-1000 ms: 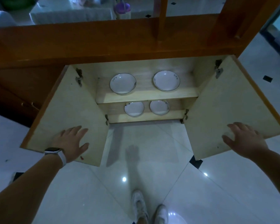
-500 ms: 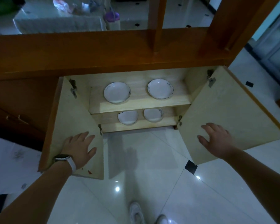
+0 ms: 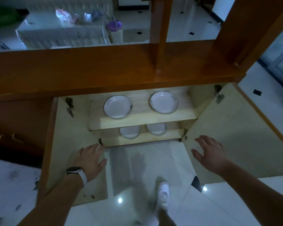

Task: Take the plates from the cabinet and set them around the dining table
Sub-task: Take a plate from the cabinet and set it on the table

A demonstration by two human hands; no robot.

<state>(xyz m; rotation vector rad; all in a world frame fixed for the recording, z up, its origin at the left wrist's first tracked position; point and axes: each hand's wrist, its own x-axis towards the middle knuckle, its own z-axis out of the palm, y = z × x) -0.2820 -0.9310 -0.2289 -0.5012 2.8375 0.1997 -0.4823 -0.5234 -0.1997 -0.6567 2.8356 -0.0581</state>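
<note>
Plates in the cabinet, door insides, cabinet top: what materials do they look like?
Plates: likely glazed ceramic; glossy white, thin dark rim line, printed lettering.
Door insides: pale matte wood-grain board, possibly laminate; faint grain.
Cabinet top: orange-brown wood or veneer, glossy lacquer; it shows soft reflections.

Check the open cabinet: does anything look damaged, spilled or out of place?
Nothing major. The four plates lie flat, two on the upper shelf and two on the lower shelf, none tipped or broken. The only oddity is a few small red flecks near the bottom of the left door, too small to identify.
</note>
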